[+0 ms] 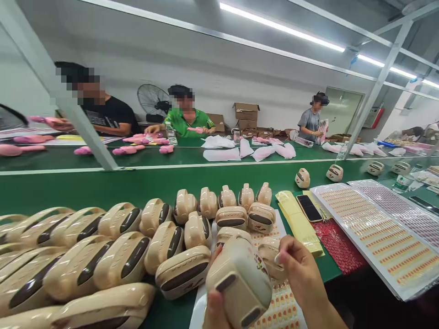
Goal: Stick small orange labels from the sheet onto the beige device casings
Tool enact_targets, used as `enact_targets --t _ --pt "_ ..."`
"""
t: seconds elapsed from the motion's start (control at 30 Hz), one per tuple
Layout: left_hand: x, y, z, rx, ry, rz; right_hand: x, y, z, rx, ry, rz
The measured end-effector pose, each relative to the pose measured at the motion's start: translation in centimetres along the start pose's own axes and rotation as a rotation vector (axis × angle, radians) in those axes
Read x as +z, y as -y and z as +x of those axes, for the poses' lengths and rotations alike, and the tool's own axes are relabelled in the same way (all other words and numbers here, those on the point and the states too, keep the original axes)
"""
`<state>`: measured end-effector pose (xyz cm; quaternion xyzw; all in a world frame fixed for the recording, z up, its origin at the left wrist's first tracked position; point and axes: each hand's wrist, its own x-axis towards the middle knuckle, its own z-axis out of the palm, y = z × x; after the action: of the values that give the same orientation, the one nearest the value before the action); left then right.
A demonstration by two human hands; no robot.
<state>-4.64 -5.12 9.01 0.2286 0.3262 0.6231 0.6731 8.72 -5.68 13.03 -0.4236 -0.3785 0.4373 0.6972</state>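
Observation:
My left hand (216,310) is wrapped round a glossy beige plastic housing (236,278), which is tilted with two grey-brown oblong pads towards me. A small coloured picture shows on its right side. Just to the right, my right hand (303,274) pinches a small white piece (277,259) between thumb and fingertips, too small to name. Under both hands lies a sheet of small orange-and-yellow stickers (283,304), partly covered. Another beige housing (272,256) stands behind my right fingertips, partly hidden.
Several rows of beige housings with handles (118,260) fill the left. At right lie yellow paper (297,224), a phone (308,208), red bubble wrap (338,246) and large sticker sheets (377,233). Co-workers (190,119) sit or stand across the bench, beyond a metal post (82,114).

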Motion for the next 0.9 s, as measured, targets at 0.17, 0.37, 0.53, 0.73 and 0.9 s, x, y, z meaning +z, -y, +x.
enact_targets --t 0.17,0.37,0.53,0.73,0.9 --pt "2.1 -1.2 0.3 0.018 -0.056 0.067 2.0 -0.8 -1.8 -0.010 0.115 -0.208" --pt "0.8 -0.6 0.9 0.007 -0.075 0.118 1.7 -2.8 -2.4 0.009 0.118 -0.298" --pt "0.5 -0.2 1.3 -0.009 -0.101 0.130 1.5 -3.5 -2.6 -0.072 0.083 -0.334" --pt "1.9 -1.6 0.0 -0.022 -0.105 0.087 2.3 -3.4 -2.9 -0.112 0.033 -0.358" --pt "2.1 -1.8 -0.3 -0.044 -0.118 0.074 2.9 -4.3 -3.0 -0.250 -0.093 -0.478"
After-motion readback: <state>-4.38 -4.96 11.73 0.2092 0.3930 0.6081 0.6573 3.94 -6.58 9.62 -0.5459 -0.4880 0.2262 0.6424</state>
